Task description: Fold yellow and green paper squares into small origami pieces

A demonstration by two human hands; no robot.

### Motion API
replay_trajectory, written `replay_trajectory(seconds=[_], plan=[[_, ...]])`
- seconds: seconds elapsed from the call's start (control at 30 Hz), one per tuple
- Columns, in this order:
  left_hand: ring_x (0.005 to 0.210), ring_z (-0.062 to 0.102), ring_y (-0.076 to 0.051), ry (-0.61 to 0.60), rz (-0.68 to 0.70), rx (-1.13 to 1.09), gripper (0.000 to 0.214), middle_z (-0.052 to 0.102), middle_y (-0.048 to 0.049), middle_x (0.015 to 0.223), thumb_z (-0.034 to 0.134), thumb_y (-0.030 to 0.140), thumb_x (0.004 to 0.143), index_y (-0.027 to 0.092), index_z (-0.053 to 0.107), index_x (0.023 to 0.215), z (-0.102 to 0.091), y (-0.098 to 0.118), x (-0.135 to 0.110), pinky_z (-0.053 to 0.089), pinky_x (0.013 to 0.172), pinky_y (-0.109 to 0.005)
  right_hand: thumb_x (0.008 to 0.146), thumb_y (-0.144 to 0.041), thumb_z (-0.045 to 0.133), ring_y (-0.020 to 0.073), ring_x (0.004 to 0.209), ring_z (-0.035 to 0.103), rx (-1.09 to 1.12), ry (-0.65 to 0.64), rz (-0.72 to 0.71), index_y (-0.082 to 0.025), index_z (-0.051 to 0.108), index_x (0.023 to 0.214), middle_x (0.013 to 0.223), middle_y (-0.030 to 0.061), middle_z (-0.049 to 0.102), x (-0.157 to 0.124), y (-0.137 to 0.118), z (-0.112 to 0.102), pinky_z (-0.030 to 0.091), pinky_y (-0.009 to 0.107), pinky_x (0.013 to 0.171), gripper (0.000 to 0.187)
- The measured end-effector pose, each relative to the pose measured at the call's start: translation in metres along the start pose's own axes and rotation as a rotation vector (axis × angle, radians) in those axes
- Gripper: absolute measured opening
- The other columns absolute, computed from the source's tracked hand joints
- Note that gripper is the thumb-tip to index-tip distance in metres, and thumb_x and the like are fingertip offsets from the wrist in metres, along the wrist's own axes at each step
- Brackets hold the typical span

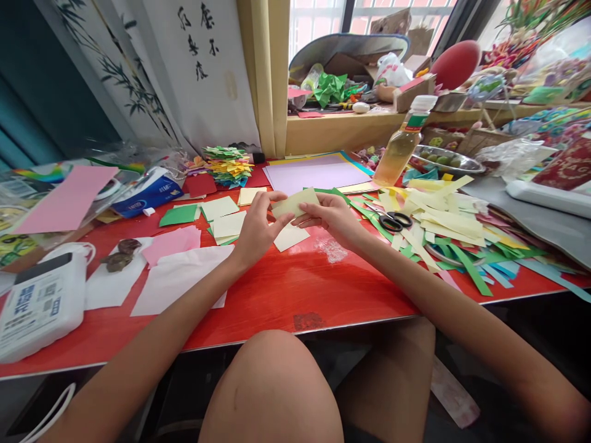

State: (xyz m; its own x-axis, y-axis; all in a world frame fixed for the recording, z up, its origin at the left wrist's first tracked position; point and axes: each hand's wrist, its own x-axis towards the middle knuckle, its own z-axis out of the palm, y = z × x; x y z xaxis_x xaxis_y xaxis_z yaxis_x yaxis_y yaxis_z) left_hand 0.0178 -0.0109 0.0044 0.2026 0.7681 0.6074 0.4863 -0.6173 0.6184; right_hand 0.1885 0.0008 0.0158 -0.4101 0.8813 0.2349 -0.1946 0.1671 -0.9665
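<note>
Red table (272, 301) is spreading beneath scattered squares (292, 237), and just above them the left hand (259, 226) and right hand (336, 216) are pinching a yellow sheet (298, 202) between their fingertips. Since it is looking thin, uneven pulling would be risking a crease or tear, and a slackening pinch a drop. Strips (455, 218) are crowding the scissors (393, 223), so a sweeping right forearm (413, 286) would be risking a snag.

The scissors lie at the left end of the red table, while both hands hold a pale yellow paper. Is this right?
Not quite: the head view shows the scissors on the right side of the red table. The left hand and right hand do hold a pale yellow paper.
</note>
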Motion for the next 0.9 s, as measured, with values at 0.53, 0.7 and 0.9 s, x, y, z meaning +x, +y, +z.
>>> replay_trajectory(seconds=[0.53,0.7,0.9], plan=[[0.091,0.055,-0.015,-0.022,-0.029,-0.031,0.025,0.053,-0.0047,0.106,0.053,0.029,0.081,0.023,0.046,0.104,0.0027,0.0004,-0.0016,0.050,0.074,-0.028,0.077,-0.036,0.060,0.0136,0.067,0.066,-0.047,0.047,-0.027,-0.014,0.061,0.085,0.076,0.0057,0.068,-0.0011,0.0022,0.0022,0.055,0.025,0.066,0.024],[0.090,0.055,-0.015,-0.017,-0.034,-0.015,0.025,0.055,-0.0045,0.105,0.053,0.028,0.081,0.022,0.047,0.104,0.0031,0.0012,-0.0019,0.050,0.072,-0.028,0.077,-0.038,0.059,0.0136,0.066,0.066,-0.062,0.054,-0.035,-0.013,0.061,0.085,0.075,0.0059,0.068,-0.0016,0.0016,0.0027,0.055,0.025,0.066,0.026],[0.093,0.055,-0.015,-0.020,-0.029,-0.021,0.024,0.055,-0.0038,0.104,0.053,0.028,0.081,0.021,0.048,0.104,0.0034,0.0024,-0.0026,0.050,0.071,-0.026,0.077,-0.038,0.058,0.0137,0.065,0.066,-0.073,0.057,-0.048,-0.012,0.061,0.084,0.074,0.0060,0.067,-0.0018,0.0032,0.0030,0.055,0.024,0.063,0.026]])
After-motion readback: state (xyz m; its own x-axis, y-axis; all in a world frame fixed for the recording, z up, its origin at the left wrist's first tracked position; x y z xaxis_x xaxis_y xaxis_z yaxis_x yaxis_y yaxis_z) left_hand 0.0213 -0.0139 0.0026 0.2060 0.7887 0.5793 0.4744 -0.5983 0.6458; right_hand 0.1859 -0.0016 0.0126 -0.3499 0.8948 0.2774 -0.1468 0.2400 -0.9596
